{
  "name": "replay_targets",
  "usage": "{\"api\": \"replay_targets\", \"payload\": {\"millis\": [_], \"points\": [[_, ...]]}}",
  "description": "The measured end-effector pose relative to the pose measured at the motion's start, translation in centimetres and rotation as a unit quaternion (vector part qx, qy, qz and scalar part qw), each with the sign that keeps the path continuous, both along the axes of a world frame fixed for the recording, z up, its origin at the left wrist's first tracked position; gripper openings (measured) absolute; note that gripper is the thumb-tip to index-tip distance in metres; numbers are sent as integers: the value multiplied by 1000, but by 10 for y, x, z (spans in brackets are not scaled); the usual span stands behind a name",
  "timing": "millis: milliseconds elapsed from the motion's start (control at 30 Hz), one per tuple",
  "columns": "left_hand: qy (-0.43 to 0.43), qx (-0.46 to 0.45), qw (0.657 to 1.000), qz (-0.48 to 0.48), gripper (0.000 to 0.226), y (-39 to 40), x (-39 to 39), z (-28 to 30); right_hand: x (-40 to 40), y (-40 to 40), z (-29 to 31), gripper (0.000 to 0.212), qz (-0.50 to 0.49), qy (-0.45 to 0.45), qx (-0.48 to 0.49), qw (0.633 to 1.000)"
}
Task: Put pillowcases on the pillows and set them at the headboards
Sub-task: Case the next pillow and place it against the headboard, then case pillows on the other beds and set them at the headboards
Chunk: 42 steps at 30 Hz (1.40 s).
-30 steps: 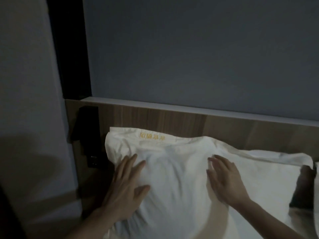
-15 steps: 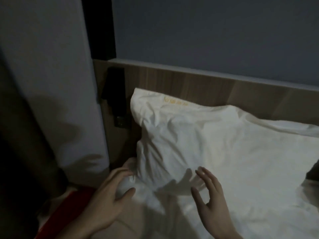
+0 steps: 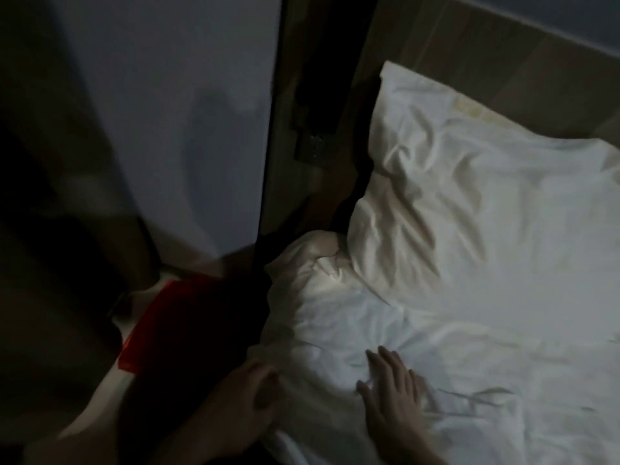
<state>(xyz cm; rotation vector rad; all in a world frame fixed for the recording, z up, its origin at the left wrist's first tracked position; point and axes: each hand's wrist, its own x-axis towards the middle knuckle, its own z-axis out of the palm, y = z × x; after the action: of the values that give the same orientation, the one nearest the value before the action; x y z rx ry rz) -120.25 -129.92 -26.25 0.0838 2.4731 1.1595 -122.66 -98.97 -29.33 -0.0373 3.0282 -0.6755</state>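
Your right hand (image 3: 391,394) lies at the 6 o'clock position of the view, palm down on the white sheet (image 3: 453,347), fingers straight and spread, holding nothing. Your left hand (image 3: 248,397) sits at 7 o'clock, at the sheet's left edge. Its fingers curl against that edge; the dim light does not let you tell whether they pinch the fabric or only touch it.

The pillow (image 3: 486,196), already in its white pillowcase, occupies the 1 to 3 o'clock sector. Its upper edge leans against the wooden headboard (image 3: 523,62), which runs along the 1 o'clock corner. A faint yellow mark (image 3: 469,110) shows near the pillow's upper edge; it is too blurred to read. The pillow's lower left corner meets a bunched fold of sheet (image 3: 315,260) near the centre of the view.

A dark panel with a wall socket (image 3: 313,147) is fixed to the wood at 12 o'clock, just left of the pillow. A pale wall surface (image 3: 188,112) fills the 10 to 11 o'clock sector. A red item (image 3: 174,317) lies low at 8 o'clock, beside the bed; its nature cannot be determined.
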Motion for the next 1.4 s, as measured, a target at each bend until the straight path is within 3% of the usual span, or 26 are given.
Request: {"api": "replay_targets", "payload": {"millis": [133,267,367,467,567,700,767,1000,1133,1233,1400], "points": [[-75,43,992,-88,85,-7,-18,-7,-8,-6,5,60,-29,-26,36,999],[-134,68,985,-83,100,-25,-19,21,-22,-31,43,60,-85,-138,45,986],[-178,79,980,-41,36,-48,-17,80,-35,-61,95,44,-118,-224,-19,967],[-203,63,977,-13,28,-77,-16,147,-18,-95,168,30,-133,-225,-100,960],[-234,46,971,-23,26,-106,-16,226,18,-128,246,25,-180,-244,-213,929],[-219,46,974,-34,25,-140,-8,322,68,-151,336,23,-234,-245,-297,893],[-189,43,980,-39,43,-152,-1,358,92,-156,372,22,-256,-235,-329,878],[-107,5,981,-163,33,-151,28,437,183,-185,455,19,-344,-132,-426,826],[-50,53,973,-219,31,-149,60,463,267,-222,499,22,-411,-70,-464,782],[-75,107,965,-227,34,-149,92,480,335,-248,530,26,-448,-53,-493,744],[-127,159,940,-273,28,-138,157,507,432,-278,561,88,-505,13,-492,709]]}}
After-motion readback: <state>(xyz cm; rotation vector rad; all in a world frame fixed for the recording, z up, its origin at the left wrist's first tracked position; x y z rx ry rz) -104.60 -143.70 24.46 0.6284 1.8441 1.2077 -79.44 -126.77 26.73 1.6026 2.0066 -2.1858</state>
